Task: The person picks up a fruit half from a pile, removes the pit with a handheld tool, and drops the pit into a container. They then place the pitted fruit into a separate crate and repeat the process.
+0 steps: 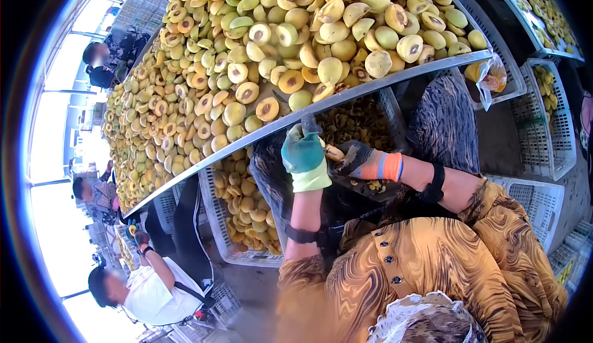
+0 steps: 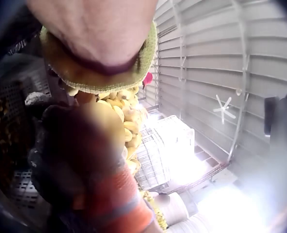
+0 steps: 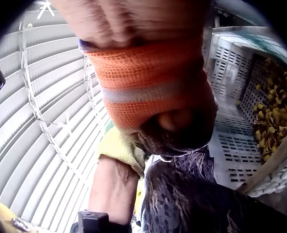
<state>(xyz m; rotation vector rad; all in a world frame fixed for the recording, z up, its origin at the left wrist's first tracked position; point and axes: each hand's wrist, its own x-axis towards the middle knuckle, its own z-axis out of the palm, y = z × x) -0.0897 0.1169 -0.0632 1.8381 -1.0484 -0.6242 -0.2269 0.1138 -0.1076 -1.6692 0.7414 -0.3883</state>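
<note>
In the head view my left hand [image 1: 304,154], in a teal glove with a lime cuff, is raised by the metal edge of the fruit table, fingers bent. What lies inside it is hidden. My right hand [image 1: 364,161], in a dark glove with an orange cuff, is close beside it and grips a tan, wooden-looking handle [image 1: 333,153] pointing toward the left hand. Halved yellow-green fruits [image 1: 267,108], some showing brown pit hollows, are heaped on the table just beyond. The wrist views mostly show the orange cuff [image 3: 148,80] and lime cuff [image 2: 99,85].
Below the table edge, a crate [image 1: 247,207] of fruit halves stands left of my legs. Dark scraps [image 1: 358,124] fill another crate between my knees. White crates [image 1: 550,121] stand at right. A person in a white shirt [image 1: 157,290] sits at left.
</note>
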